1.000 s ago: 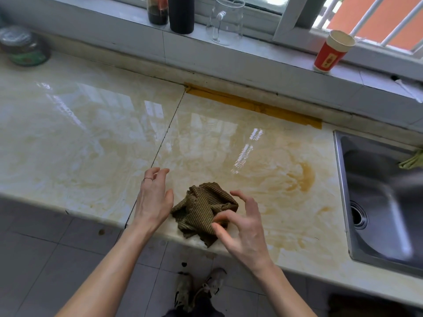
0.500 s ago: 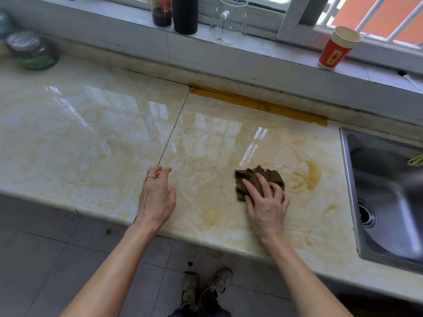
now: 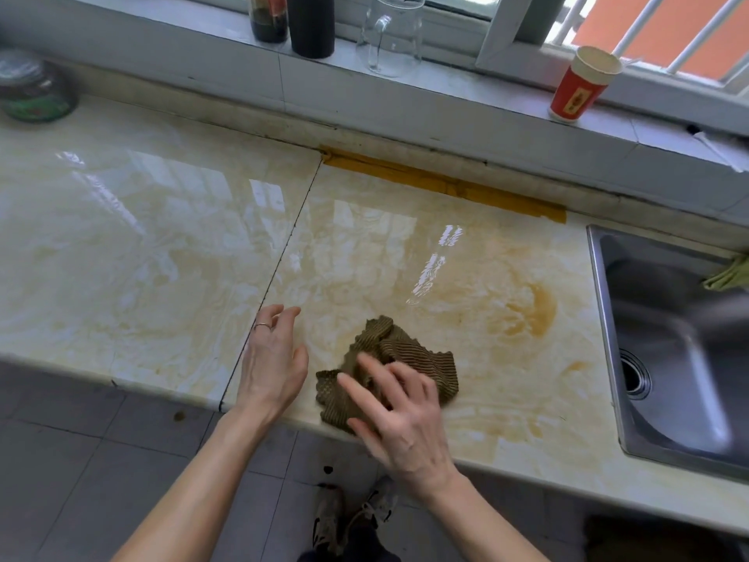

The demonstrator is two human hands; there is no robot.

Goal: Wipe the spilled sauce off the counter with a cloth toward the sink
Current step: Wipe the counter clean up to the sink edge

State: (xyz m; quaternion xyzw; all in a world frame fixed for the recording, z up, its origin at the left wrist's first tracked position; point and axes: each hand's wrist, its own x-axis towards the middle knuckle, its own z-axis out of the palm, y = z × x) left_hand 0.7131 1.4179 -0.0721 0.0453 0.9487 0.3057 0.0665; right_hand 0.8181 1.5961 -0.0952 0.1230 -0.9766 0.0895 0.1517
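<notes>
A crumpled olive-brown ribbed cloth (image 3: pixel 409 354) lies near the front edge of the marble counter (image 3: pixel 162 253). My right hand (image 3: pixel 399 415) rests flat on its near side with fingers spread, pressing rather than gripping it. My left hand (image 3: pixel 273 358) hovers open just left of the cloth, a ring on one finger, touching nothing. A brownish sauce smear (image 3: pixel 535 310) sits to the right of the cloth, between it and the steel sink (image 3: pixel 664 350). Fainter sauce streaks cover the counter around it.
A yellow tape strip (image 3: pixel 446 184) runs along the back wall. On the window ledge stand two dark bottles (image 3: pixel 312 22), a glass jug (image 3: pixel 391 34) and a red paper cup (image 3: pixel 581 85). A lidded jar (image 3: pixel 34 91) is at far left. A green rag (image 3: pixel 729 275) hangs in the sink.
My right hand has drawn the cloth back left and toward the front edge, away from the sauce smear. The cloth has spread out. My left hand has barely moved.
</notes>
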